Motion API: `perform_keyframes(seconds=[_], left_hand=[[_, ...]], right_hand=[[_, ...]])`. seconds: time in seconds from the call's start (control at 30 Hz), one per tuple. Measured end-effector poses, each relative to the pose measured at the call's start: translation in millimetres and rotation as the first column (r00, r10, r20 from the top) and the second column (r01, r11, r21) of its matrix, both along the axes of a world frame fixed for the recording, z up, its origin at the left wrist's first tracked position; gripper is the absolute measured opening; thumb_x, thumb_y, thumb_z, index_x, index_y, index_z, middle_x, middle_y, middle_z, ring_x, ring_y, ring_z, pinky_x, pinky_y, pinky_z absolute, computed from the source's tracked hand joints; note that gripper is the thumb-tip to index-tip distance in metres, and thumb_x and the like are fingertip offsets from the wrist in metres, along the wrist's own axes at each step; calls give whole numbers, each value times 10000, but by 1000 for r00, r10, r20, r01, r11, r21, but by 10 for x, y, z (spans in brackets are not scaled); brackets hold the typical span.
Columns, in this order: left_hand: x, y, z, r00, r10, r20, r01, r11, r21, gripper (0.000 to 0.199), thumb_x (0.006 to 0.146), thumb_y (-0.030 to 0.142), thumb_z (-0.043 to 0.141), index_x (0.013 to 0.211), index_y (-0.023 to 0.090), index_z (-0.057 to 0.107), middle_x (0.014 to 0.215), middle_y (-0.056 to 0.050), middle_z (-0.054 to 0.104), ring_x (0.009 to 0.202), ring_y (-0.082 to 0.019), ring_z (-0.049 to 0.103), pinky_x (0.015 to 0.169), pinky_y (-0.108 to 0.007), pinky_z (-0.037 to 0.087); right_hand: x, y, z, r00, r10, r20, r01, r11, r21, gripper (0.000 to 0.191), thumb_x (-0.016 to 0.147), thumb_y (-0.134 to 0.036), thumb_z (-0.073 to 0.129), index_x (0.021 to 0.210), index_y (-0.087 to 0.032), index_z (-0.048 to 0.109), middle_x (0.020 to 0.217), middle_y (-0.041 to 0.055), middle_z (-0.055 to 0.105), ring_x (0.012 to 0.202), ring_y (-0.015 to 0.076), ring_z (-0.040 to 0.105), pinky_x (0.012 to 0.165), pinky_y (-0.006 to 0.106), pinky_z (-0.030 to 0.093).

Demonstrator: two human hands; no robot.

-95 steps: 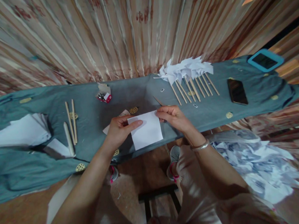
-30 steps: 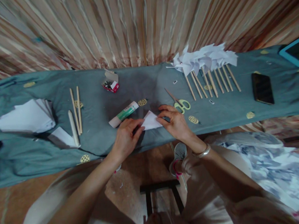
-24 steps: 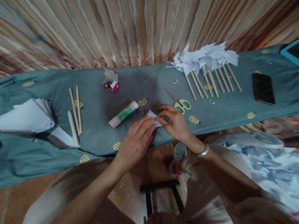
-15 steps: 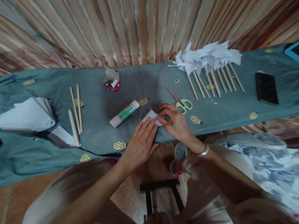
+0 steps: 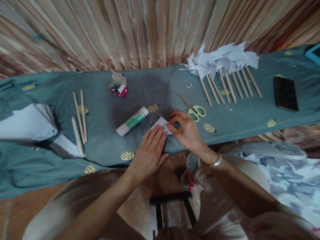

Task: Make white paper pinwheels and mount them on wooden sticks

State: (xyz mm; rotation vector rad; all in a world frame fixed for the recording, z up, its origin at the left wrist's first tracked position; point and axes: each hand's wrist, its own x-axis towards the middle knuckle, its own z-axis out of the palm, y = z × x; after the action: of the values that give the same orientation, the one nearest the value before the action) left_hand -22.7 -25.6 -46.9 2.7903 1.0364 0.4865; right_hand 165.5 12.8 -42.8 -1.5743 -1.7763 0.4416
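A small white folded piece of paper (image 5: 162, 122) lies on the cloth-covered table in front of me. My left hand (image 5: 148, 150) rests flat on its near left side, fingers stretched out together. My right hand (image 5: 186, 129) pinches the paper's right edge between thumb and index finger, and a silver bracelet circles that wrist. Just left of the paper is a green and white glue stick (image 5: 132, 121). Beyond my right hand lie scissors with pale green handles (image 5: 196, 112), their blades pointing away from me.
White paper pinwheels (image 5: 224, 61) on wooden sticks lie at the back right, near a dark phone (image 5: 285, 93). On the left are stacked white paper (image 5: 25, 123) and several loose sticks (image 5: 83, 116). An open red box (image 5: 118, 87) holds small metal pieces. Paper scraps (image 5: 298, 183) fill a bag at right.
Both hands stay almost still on the paper, with only a tiny shift of the left hand. The view has moved slightly.
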Motion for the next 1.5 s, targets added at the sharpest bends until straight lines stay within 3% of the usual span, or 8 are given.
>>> perform_keyframes(seconds=[1.2,1.5], left_hand=[[-15,22,61,998,-14,-68,14,1000,-8,642,931,413,531,1415,10,407,1501,-243,421,1439,-360,327,1168,-552,305],[-1,11,41,996,-7,-92,8,1000,12,689,912,411,565,1433,-4,389,1508,-244,410,1440,-362,324,1175,-536,299]], right_hand=[[8,12,-42,1000,8,29,-9,999,37,42,831,-253,628,820,-216,611,1107,114,674,1060,275,619,994,456,478],[17,-143,-21,988,62,141,-69,997,46,264,899,-390,577,1050,-181,629,1300,164,596,1207,305,558,1040,490,455]])
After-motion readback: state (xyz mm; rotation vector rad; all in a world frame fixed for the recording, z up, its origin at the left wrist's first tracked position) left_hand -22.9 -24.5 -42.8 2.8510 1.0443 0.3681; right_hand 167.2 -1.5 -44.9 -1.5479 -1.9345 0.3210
